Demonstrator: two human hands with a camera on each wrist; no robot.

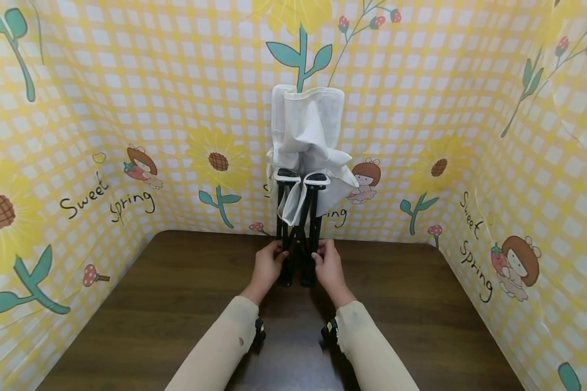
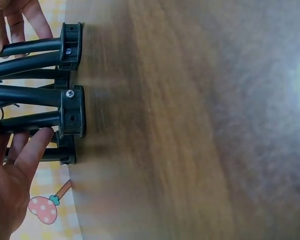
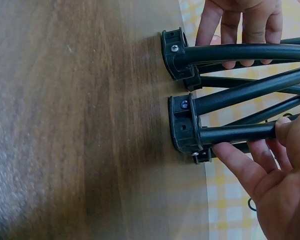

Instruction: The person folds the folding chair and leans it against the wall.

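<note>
A folded camp chair (image 1: 305,136) with white fabric and crossed black tube legs stands roughly upright near the table's far edge. My left hand (image 1: 268,267) holds a leg on its left side, thumb toward me. On the opposite side, my right hand (image 1: 330,266) grips another leg at about the same height. In the left wrist view, black plastic feet (image 2: 71,111) with screws cap the tubes. The right wrist view shows the legs (image 3: 240,97) bunched close together between both hands. Whether the feet touch the table I cannot tell. The fabric hangs in loose folds over the frame's top.
A dark brown wooden table (image 1: 195,304) lies below my arms. Yellow checked cloth (image 1: 176,108) with printed flowers and lettering rises behind it and along both sides. The chair's fabric stands close in front of the back cloth.
</note>
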